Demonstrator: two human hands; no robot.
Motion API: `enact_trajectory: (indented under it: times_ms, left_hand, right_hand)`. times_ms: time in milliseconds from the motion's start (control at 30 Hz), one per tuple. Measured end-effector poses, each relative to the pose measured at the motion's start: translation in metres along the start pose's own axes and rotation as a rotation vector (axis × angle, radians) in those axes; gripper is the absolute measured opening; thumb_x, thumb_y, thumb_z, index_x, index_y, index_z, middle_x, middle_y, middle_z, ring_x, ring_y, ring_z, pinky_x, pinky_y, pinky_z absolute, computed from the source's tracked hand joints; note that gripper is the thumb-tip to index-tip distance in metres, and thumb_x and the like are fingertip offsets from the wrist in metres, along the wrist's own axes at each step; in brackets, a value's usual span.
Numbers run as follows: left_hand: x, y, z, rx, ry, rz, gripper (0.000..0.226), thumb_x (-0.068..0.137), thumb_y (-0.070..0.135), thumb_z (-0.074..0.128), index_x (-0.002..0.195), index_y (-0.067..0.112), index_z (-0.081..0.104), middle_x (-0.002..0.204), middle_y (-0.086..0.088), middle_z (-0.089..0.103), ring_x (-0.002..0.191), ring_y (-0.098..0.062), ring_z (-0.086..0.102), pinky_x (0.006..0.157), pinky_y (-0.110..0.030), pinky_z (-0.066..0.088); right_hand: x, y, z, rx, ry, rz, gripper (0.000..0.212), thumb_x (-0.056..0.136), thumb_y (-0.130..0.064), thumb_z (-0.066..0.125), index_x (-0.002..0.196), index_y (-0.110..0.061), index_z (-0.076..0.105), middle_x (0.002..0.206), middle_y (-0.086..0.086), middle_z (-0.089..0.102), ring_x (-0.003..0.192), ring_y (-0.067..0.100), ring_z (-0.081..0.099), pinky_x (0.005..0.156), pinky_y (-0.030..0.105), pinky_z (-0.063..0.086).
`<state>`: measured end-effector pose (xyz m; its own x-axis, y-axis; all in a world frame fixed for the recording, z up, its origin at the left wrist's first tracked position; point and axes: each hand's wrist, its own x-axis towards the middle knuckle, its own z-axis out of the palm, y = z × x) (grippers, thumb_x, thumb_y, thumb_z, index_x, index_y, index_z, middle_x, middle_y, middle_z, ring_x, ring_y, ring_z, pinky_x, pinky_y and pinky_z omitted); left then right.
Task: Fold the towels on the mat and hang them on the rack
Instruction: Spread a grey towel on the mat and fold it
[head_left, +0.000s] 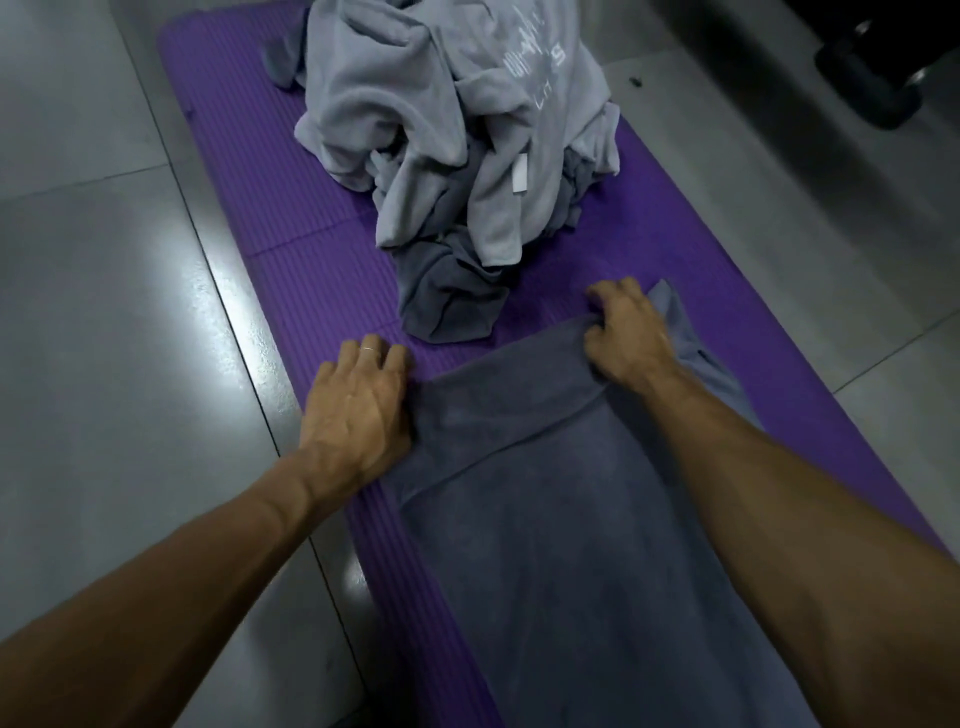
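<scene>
A dark grey towel (571, 519) lies spread along the near part of the purple mat (311, 234). Its far edge is turned back toward me in a fold. My left hand (358, 405) grips the fold's left corner, fingers curled down onto the mat. My right hand (623, 332) pinches the fold's right corner, with a bunched flap of towel beside it. Farther up the mat sits a crumpled pile of light grey towels (457, 114), a dark grey towel (447, 291) spilling from its base.
Shiny grey floor tiles (104, 312) surround the mat on both sides. A black dumbbell (872, 78) lies on the floor at the top right. No rack is in view.
</scene>
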<state>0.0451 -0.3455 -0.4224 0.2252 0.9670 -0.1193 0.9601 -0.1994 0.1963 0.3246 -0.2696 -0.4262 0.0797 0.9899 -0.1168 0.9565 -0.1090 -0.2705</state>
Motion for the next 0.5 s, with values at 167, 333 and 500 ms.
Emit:
enact_trajectory:
  times_ms: [167,333,500]
  left_hand:
    - [0.016,0.055,0.024,-0.025,0.065,0.434,0.047,0.079,0.034,0.043,0.116,0.012,0.062,0.12,-0.009,0.059,0.109,-0.033,0.057,0.084,-0.041,0.048]
    - [0.031,0.078,0.057,0.049,-0.081,0.542,0.071,0.086,0.054,0.039,0.142,0.011,0.045,0.148,-0.01,0.043,0.142,-0.031,0.032,0.115,-0.054,0.024]
    - [0.033,0.079,0.07,0.079,-0.092,0.48,0.083,0.086,0.065,0.034,0.149,0.011,0.032,0.156,-0.011,0.029,0.147,-0.029,0.018,0.114,-0.055,0.012]
  right_hand:
    - [0.008,0.047,-0.029,0.084,0.336,0.328,0.038,0.093,-0.019,0.052,0.129,-0.005,0.054,0.128,0.022,0.051,0.118,0.038,0.049,0.097,0.045,0.041]
    - [0.031,0.089,-0.035,0.303,-0.036,0.496,0.017,0.087,-0.022,0.067,0.1,-0.013,0.067,0.092,0.009,0.065,0.092,0.021,0.059,0.09,0.032,0.048]
    - [0.044,0.111,-0.037,0.363,0.046,0.499,0.019,0.091,-0.01,0.058,0.074,-0.017,0.057,0.073,0.0,0.057,0.08,0.019,0.053,0.063,0.021,0.039]
